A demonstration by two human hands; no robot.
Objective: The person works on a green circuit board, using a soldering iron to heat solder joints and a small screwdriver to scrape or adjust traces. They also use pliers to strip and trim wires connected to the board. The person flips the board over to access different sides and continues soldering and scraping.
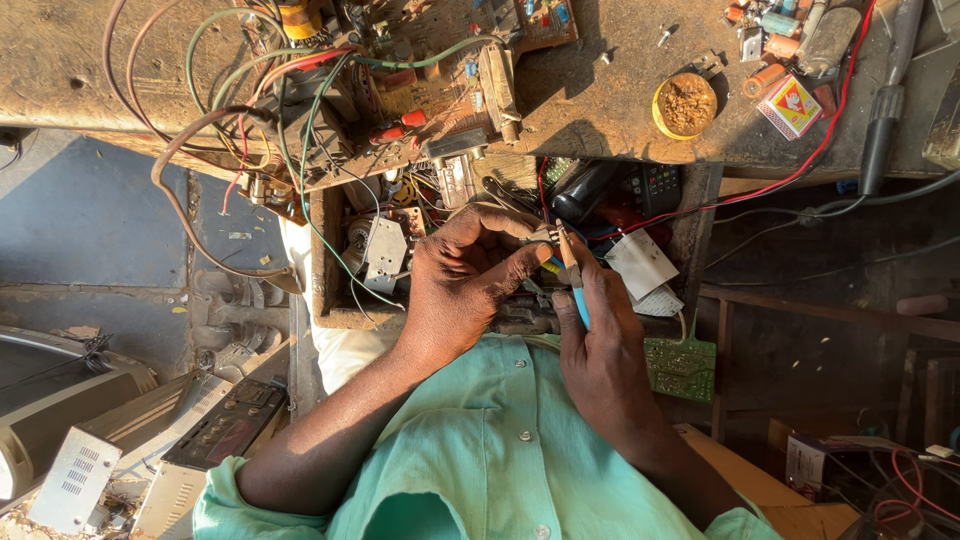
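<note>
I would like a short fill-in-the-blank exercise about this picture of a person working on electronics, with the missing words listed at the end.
1. The right hand holds a tool with a ____ handle.
2. The left hand pinches a small part against the tool's ____.
3. The person wears a light ____ shirt.
4. On the workbench stands a round ____ tin of brown stuff.

Missing words: blue; tip; green; yellow

One small matchbox (790,106), red and yellow with white, lies on the workbench (600,110) near a round yellow tin (685,104).
</note>
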